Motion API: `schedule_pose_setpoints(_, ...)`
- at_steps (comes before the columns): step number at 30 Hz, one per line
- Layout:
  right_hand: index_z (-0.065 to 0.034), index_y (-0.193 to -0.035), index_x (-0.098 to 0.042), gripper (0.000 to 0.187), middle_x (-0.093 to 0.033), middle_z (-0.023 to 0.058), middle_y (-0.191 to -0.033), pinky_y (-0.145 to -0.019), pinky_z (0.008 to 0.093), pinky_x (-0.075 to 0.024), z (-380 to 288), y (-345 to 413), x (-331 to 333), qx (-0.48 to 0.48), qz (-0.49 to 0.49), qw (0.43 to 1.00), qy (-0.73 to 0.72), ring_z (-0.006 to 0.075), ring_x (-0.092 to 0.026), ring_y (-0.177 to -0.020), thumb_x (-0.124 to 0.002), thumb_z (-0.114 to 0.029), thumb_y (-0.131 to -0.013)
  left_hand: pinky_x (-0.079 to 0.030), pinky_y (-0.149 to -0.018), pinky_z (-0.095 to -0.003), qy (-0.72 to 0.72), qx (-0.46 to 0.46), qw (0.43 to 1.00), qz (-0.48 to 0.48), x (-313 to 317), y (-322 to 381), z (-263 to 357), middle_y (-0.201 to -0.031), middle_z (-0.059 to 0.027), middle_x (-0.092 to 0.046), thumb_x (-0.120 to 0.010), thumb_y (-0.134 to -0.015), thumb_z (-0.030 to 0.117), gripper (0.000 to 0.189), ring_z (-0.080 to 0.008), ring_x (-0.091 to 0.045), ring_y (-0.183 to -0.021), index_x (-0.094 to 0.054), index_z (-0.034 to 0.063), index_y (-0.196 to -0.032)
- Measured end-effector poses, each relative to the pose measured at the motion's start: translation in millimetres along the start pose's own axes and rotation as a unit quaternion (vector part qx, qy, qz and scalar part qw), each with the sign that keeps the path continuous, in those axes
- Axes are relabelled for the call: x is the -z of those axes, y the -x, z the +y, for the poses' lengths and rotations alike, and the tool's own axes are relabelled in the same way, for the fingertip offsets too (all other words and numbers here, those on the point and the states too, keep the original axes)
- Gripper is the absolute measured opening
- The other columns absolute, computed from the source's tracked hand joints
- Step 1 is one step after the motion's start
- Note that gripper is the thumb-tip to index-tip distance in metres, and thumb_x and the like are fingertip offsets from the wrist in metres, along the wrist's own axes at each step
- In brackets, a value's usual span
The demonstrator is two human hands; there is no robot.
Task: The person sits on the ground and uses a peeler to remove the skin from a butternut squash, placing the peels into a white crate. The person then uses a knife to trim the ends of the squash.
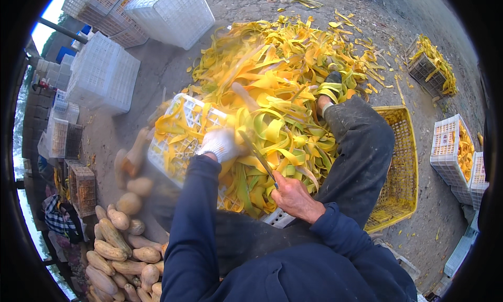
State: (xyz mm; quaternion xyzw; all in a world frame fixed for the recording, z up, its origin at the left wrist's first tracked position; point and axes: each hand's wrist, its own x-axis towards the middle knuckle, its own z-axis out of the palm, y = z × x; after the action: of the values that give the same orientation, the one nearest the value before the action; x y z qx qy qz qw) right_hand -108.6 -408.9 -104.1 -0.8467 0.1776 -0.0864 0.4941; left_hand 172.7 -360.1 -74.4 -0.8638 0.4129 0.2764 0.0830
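Note:
My left hand (221, 145), in a white knit glove, is motion-blurred over a white plastic crate (157, 154) strewn with peel strips. I cannot tell whether its fingers grip anything. A thin wire-like metal piece (191, 146) shows beside its wrist. Bare, my right hand (295, 198) grips a long, narrow bladed tool (257, 154) with a bit of blue near the fingers. Its blade points up and left over the peels. Yellow and green squash peelings (275, 86) are heaped between my legs and beyond. A blurred pale elongated thing (244, 95) lies among them.
Whole butternut-type squashes (114, 251) are piled at lower left. A yellow plastic crate (410, 176) stands beside my right leg. White crates (104, 72) are stacked at upper left. At right, a white crate (446, 145) holds orange pieces, and a dark crate (426, 74) holds peelings.

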Motion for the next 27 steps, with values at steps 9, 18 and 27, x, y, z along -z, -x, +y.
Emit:
schedule_pose_setpoints(9,0.0096,-0.112,-0.053,0.028,-0.064,0.0344,-0.075,-0.07,0.0592,-0.0538,-3,-9,11,-0.027,-0.037,0.999,-0.024,0.0524,-0.068,-0.075,-0.06,-0.008,-0.091,-0.058,-0.101,-0.0467,-0.005,0.017,1.0,-0.002,0,-1,5,-0.12,-0.0251,-0.077,-0.084,-0.081,0.057,0.078,-0.0416,-0.074,-0.116,-0.068,0.0017,-0.134)
schedule_pose_setpoints(18,0.0164,-0.095,-0.065,0.029,-0.066,0.0446,-0.089,-0.081,0.0588,-0.0572,17,-91,2,-0.135,-0.096,0.984,-0.065,0.0579,-0.07,-0.086,-0.058,-0.01,-0.088,-0.059,-0.103,-0.0455,-0.017,0.032,0.999,0.001,-6,0,9,-0.122,-0.0229,-0.078,-0.086,-0.08,0.053,0.074,-0.0382,-0.076,-0.117,-0.072,0.0023,-0.132)
schedule_pose_setpoints(27,0.0114,-0.098,-0.069,0.028,-0.071,0.0394,-0.091,-0.079,0.0568,-0.0601,46,-128,-47,-0.049,-0.067,0.996,0.03,0.0537,-0.073,-0.087,-0.061,-0.014,-0.089,-0.057,-0.104,-0.0489,-0.035,0.013,0.999,0.018,-18,23,2,-0.124,-0.0258,-0.076,-0.083,-0.08,0.056,0.081,-0.0416,-0.073,-0.12,-0.066,0.0029,-0.139)
